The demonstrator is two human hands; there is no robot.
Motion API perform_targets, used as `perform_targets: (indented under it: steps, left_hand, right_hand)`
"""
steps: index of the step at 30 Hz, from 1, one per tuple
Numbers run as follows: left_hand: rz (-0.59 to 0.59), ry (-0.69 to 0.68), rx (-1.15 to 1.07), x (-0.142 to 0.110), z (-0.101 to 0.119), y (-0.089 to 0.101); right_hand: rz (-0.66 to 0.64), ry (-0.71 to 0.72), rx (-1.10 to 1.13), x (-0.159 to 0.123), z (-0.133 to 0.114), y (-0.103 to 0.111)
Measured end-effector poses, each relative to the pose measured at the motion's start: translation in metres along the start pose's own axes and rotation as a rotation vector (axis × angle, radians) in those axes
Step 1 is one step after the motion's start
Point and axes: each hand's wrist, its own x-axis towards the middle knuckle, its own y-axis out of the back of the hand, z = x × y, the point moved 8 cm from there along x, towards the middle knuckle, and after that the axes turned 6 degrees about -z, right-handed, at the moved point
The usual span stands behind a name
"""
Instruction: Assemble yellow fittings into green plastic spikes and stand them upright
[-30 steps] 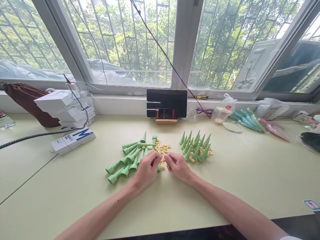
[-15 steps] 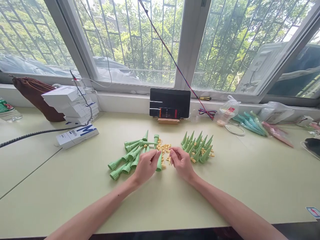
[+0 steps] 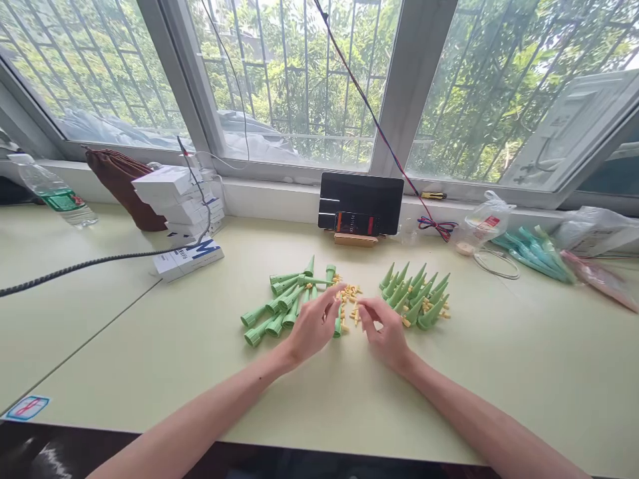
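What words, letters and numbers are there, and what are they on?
"M", blue, on the nearest white box; its smaller print is too blurred.
Phone: sideways digits, too small to read surely.
Bottle label: too blurred.
Red bag label: too blurred.
Sticker, bottom left: a red mark I cannot make out.

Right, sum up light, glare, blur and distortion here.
Head view: bright daylight through the windows washes out patches outside; head view: pale reflection streaks mark the black panel; head view: shadows on the table look soft; head view: the yellow pieces are too soft for fine detail; head view: the window frames lean outward toward the top, probably wide-angle distortion.
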Motion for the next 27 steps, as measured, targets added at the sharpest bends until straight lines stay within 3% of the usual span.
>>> perform_targets:
  steps: [3,7,15,22,27]
  left_hand:
    - [-0.011,-0.034,-0.016,0.000,0.001,-0.001]
    - [-0.058,-0.098,0.041,0.000,0.006,-0.004]
    - [-0.052,-0.008,0.223,0.004,0.001,-0.002]
    - [-0.263,-0.049,0.261,0.003,-0.003,-0.020]
    - [-0.321,-0.049,0.305,0.002,0.001,-0.023]
  right_hand:
    - [0.008,0.086,-0.084,-0.003,-0.009,0.002]
    - [0.063,0.081,-0.138,-0.002,-0.013,0.013]
    - [0.025,0.022,-0.083,0.004,-0.012,0.019]
    - [-0.070,-0.010,-0.060,0.005,-0.003,0.011]
    - [-0.104,-0.018,-0.057,0.006,-0.001,0.007]
